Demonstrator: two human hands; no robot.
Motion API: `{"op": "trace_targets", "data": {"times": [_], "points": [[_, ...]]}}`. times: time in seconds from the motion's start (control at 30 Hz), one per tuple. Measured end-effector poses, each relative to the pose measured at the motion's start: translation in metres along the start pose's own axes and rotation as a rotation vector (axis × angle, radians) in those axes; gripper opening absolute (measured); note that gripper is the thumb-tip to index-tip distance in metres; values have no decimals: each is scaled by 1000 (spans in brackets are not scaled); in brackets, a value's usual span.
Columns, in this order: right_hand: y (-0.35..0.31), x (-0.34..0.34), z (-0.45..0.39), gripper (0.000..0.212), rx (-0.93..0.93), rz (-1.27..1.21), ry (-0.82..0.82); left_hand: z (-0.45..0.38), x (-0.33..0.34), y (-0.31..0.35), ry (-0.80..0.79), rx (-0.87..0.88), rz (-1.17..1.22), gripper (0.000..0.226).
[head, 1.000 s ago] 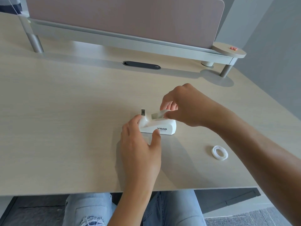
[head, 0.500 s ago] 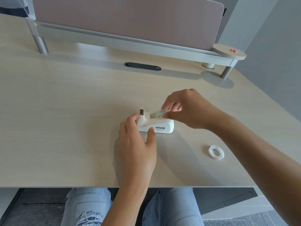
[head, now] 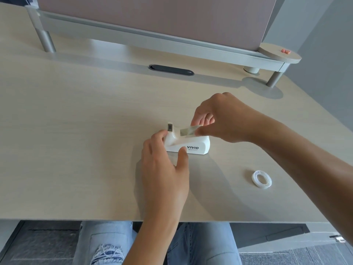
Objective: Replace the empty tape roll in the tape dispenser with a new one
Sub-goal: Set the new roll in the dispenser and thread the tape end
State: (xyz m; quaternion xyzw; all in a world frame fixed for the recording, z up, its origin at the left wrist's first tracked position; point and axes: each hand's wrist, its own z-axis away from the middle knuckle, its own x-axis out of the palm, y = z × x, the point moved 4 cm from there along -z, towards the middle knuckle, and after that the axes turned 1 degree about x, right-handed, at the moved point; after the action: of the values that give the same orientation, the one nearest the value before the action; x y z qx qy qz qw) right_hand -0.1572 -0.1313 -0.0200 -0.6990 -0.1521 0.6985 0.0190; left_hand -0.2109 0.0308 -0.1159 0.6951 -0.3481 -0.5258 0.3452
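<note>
A small white tape dispenser (head: pixel 193 143) marked VIVID stands on the desk, its cutter end pointing left. My left hand (head: pixel 164 169) clasps its left end, thumb on the near side and fingers on the far side. My right hand (head: pixel 223 119) hovers over the dispenser's right half and pinches a clear strip of tape (head: pixel 188 130) that stretches toward the cutter. Whatever roll sits in the dispenser is hidden under my right hand. A clear, thin tape ring (head: pixel 261 178) lies flat on the desk to the right, apart from both hands.
The pale wooden desk (head: pixel 76 131) ends just below my left wrist. A divider panel on a grey rail (head: pixel 152 38) runs along the back, with a dark cable slot (head: pixel 171 69) below it. A round shelf (head: pixel 279 55) with a small orange item sits at the back right.
The view has shifted slightly. My right hand still holds the tape strip over the dispenser and my left hand keeps its hold on the left end.
</note>
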Motion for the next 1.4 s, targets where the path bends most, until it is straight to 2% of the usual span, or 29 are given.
{"op": "trace_targets", "data": {"times": [0.17, 0.27, 0.63, 0.77, 0.87, 0.93, 1.03, 1.2, 1.4], "points": [[-5, -1, 0, 9, -19, 65, -28, 1, -2, 1, 5, 10, 0, 40], [-1, -2, -1, 8, -15, 13, -22, 1, -2, 0, 3, 3, -4, 40], [1, 10, 4, 10, -18, -32, 150, -2, -1, 0, 21, -24, 9, 37], [0, 12, 2, 13, -58, -25, 122, 1, -5, 5, 2, 0, -32, 35], [4, 18, 9, 20, -59, -85, 165, 3, -5, 7, 24, 58, -49, 43], [9, 23, 18, 31, -63, -137, 219, 4, -6, 11, 72, 137, -77, 50], [25, 27, 31, 42, -11, -358, 293, 6, -5, 21, 125, 267, -74, 48], [50, 39, 39, 26, 99, -617, 320, -15, 8, 32, 142, 395, -127, 29], [55, 46, 33, 11, 88, -787, 287, -36, 20, 42, 52, 401, -253, 18]]}}
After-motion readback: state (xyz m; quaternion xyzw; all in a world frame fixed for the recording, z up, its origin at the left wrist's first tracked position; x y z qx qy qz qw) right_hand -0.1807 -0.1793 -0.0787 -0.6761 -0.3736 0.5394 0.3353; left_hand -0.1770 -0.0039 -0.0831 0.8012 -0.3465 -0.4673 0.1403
